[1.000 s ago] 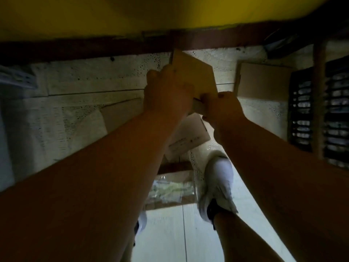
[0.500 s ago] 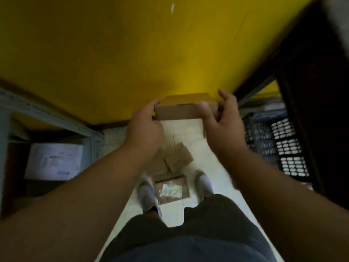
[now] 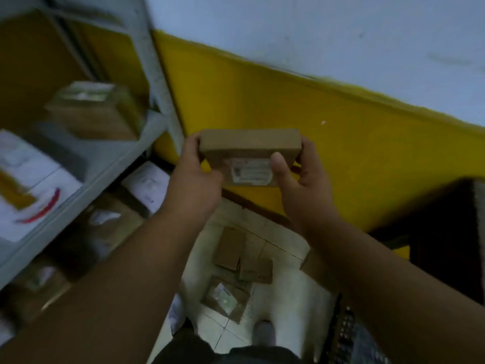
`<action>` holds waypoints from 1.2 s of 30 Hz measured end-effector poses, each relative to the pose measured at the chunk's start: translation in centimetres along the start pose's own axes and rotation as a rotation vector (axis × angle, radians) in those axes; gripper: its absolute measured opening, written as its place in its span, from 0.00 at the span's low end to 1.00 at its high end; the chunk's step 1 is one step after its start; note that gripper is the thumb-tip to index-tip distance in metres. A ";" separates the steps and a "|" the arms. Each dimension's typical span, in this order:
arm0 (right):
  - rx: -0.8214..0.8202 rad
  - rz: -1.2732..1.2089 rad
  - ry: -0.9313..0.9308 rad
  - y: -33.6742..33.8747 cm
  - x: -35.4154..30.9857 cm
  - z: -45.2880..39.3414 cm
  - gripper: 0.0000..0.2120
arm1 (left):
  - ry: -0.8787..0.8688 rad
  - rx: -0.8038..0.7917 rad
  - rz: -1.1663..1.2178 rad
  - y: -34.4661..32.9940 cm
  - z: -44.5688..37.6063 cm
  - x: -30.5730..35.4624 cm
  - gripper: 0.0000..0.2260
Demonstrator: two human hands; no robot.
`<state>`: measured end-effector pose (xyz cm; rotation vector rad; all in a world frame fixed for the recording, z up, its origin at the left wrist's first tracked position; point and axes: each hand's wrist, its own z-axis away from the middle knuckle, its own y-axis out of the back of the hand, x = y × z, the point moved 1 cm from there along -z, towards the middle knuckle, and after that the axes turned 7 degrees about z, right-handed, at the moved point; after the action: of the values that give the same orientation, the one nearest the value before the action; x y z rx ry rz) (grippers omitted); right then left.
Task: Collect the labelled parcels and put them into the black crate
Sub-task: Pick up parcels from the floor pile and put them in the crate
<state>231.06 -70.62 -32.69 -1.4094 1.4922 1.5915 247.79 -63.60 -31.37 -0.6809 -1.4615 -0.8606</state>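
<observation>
I hold a small brown cardboard parcel (image 3: pixel 249 147) up at chest height in front of the yellow wall. A white label (image 3: pixel 250 171) faces me on its near side. My left hand (image 3: pixel 195 177) grips its left end and my right hand (image 3: pixel 301 177) grips its right end, thumb beside the label. Below on the tiled floor lie several more parcels: two flat brown ones (image 3: pixel 231 248) (image 3: pixel 256 269) and one with a clear pouch on top (image 3: pixel 225 298). A corner of the black crate (image 3: pixel 349 334) shows at the bottom right, mostly hidden by my right arm.
A grey metal shelf unit (image 3: pixel 157 82) stands on the left, loaded with boxes and white packages (image 3: pixel 147 183). A dark cabinet or door (image 3: pixel 446 232) rises on the right. My feet in white shoes (image 3: pixel 265 332) stand on the floor near the parcels.
I have straightened up and the view has swung up and left, bringing the shelf into sight. The parcel has been tilted so that its label faces me.
</observation>
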 end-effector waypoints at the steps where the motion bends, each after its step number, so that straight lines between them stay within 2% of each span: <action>1: -0.068 -0.070 -0.031 -0.8 -0.9 0.4 0.23 | 0.001 0.041 0.028 1.4 1.5 0.5 0.16; 3: -0.198 -0.186 -0.110 -3.0 -2.8 1.6 0.15 | 0.049 0.121 0.092 4.3 4.4 1.1 0.14; 6: -0.237 -0.242 -0.121 -6.5 -5.7 4.4 0.10 | 0.097 0.243 0.149 8.5 8.3 1.9 0.15; 10: -0.320 -0.212 -0.027 -11.6 -10.5 9.2 0.15 | 0.132 0.425 0.161 14.3 15.1 1.8 0.17; 13: -0.337 -0.178 0.028 -16.1 -13.9 14.5 0.19 | 0.190 0.568 0.091 19.7 22.1 0.4 0.24; 14: -0.329 -0.185 0.019 -17.8 -15.1 16.8 0.19 | 0.208 0.619 0.066 21.6 25.0 -0.3 0.23; 17: -0.409 -0.244 0.004 -23.5 -18.5 25.2 0.19 | 0.232 0.750 0.091 27.6 34.8 -2.8 0.13; 20: -0.586 -0.221 0.022 -28.7 -21.2 35.8 0.18 | 0.277 0.908 0.111 33.5 45.2 -4.6 0.08; 23: -0.866 -0.264 0.031 -32.6 -23.3 46.5 0.14 | 0.277 1.138 0.114 38.4 54.3 -5.1 0.08; 26: -1.129 -0.254 0.021 -35.0 -25.0 55.7 0.14 | 0.289 1.327 0.114 41.9 62.1 -5.2 0.07; 30: -1.279 -0.213 0.099 -37.6 -26.6 63.6 0.15 | 0.336 1.465 0.239 44.1 69.2 -6.7 0.12; 36: -1.481 -0.127 0.170 -42.3 -26.0 70.8 0.15 | 0.462 1.651 0.263 46.1 74.9 -10.7 0.08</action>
<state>254.43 12.56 -35.90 -2.2570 -0.0048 2.6359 245.44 24.89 -35.08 0.5512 -1.1277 0.4951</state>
